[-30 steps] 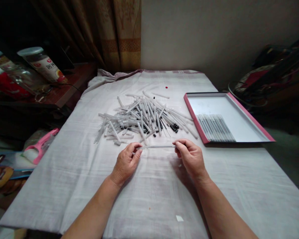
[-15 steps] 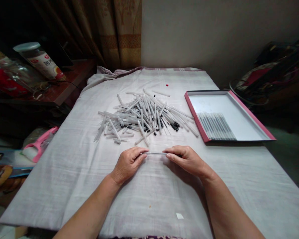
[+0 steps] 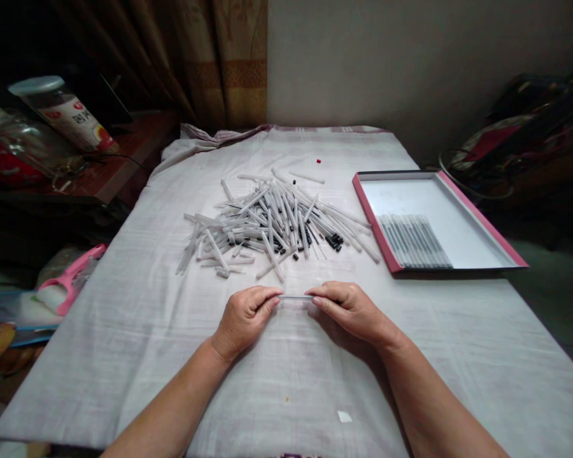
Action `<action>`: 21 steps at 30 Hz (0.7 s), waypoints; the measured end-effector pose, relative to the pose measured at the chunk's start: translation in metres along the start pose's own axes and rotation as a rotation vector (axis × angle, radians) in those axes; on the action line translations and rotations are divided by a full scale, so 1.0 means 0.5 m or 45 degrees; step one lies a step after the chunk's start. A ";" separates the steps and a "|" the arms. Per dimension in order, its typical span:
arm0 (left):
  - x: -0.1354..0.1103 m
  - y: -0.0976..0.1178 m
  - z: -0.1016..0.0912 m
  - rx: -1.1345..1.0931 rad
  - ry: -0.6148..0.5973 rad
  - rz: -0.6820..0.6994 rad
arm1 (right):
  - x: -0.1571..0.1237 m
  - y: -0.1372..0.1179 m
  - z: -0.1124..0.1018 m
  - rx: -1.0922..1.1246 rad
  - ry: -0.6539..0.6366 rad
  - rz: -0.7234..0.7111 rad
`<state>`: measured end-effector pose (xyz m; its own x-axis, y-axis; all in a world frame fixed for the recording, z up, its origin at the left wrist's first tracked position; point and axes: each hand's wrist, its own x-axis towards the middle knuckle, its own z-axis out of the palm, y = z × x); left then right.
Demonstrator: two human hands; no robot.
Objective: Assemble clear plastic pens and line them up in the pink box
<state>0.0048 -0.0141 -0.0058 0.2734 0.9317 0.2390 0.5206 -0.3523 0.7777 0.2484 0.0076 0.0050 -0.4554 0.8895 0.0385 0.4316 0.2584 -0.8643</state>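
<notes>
Both of my hands grip one slim greyish pen [image 3: 295, 296], held level just above the cloth. My left hand [image 3: 249, 313] pinches its left end between thumb and fingers, and my right hand [image 3: 348, 308] pinches the right end. Only the middle of the pen shows; the fingers hide its ends. Just beyond my hands lies a loose pile of translucent pen barrels [image 3: 272, 219], mixed with thin dark refills and small black plugs [image 3: 334, 242]. To the right, a shallow pink-edged box lid [image 3: 482, 222] holds a neat row of pens [image 3: 413, 242] along its left side.
A pale cloth [image 3: 172, 356] covers the table. A white scrap [image 3: 344, 416] lies near the front, a small red piece [image 3: 318, 161] at the back. Off the left edge are a pink-handled object [image 3: 71, 280] and a shelf with a lidded canister [image 3: 67, 114].
My hands have come slightly closer together, so a little less of the pen shows between them. The camera view has shifted slightly. Pile and box lid look unchanged.
</notes>
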 end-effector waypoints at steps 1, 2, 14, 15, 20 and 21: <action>0.001 -0.001 0.000 -0.004 -0.002 -0.006 | 0.001 0.000 0.000 0.004 0.001 0.007; 0.002 -0.002 0.000 -0.008 -0.003 -0.014 | 0.002 -0.001 -0.001 0.011 0.003 0.013; 0.019 -0.013 -0.004 -0.452 0.127 -0.390 | -0.010 0.026 -0.108 -0.097 0.852 0.031; 0.020 -0.014 -0.004 -0.462 0.130 -0.400 | -0.015 0.038 -0.149 -0.181 0.991 0.090; 0.021 -0.019 0.001 -0.313 0.085 -0.329 | -0.040 0.099 -0.350 -0.741 1.224 0.798; 0.021 -0.020 0.002 -0.275 0.077 -0.313 | -0.040 0.110 -0.375 -0.809 1.158 0.938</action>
<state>0.0034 -0.0009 -0.0119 0.1086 0.9924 0.0577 0.3800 -0.0951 0.9201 0.4272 0.0745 0.0506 0.6113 0.7656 0.2002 0.7502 -0.4802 -0.4545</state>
